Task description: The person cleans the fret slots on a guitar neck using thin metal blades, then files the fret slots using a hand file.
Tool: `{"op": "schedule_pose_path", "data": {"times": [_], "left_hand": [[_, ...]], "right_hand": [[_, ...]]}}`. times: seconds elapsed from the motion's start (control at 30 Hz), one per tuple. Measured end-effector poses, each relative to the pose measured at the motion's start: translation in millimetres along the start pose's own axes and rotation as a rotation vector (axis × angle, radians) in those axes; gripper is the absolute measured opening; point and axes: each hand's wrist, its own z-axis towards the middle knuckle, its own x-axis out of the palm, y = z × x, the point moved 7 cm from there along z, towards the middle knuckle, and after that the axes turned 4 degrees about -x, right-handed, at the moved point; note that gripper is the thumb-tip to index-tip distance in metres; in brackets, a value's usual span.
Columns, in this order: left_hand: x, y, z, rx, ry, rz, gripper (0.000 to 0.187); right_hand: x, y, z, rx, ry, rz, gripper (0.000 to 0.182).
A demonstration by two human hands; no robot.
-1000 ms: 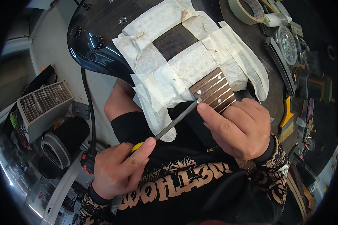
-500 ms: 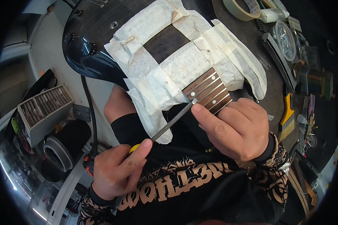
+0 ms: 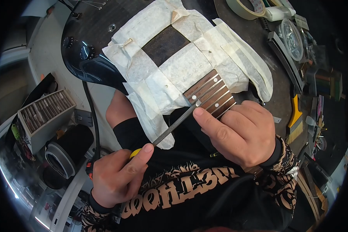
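An electric guitar [image 3: 100, 71] with a dark body lies across my lap and the bench, masked with cream tape [image 3: 187, 62]. Between the tape and my right hand a short stretch of brown fretboard [image 3: 208, 92] shows, with metal frets and white dots. My left hand [image 3: 120, 174] is closed around the yellow handle of a slim metal file [image 3: 176, 125], whose tip lies at a fret end on the fretboard's near edge. My right hand [image 3: 239, 133] wraps the guitar neck, fingers curled over the fretboard, its index fingertip against the file near the tip.
At the right lie a roll of masking tape [image 3: 249, 8], a yellow-handled brush [image 3: 295, 120] and a long dark bar [image 3: 285, 62]. A box of flat packets [image 3: 46, 118] and a black cylinder [image 3: 71, 147] stand at the left. A black cable [image 3: 91, 112] hangs nearby.
The guitar and my left hand with the file appear slightly further left in view. The file's tip stays at the fretboard edge, and both hands keep their hold.
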Motion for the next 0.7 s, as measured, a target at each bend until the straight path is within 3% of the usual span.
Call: {"op": "schedule_pose_path", "data": {"times": [0.7], "left_hand": [[-2.5, -8.8, 13.5, 0.012, -0.053, 0.010, 0.082]], "right_hand": [[0.3, -0.4, -2.0, 0.018, -0.026, 0.020, 0.061]]}}
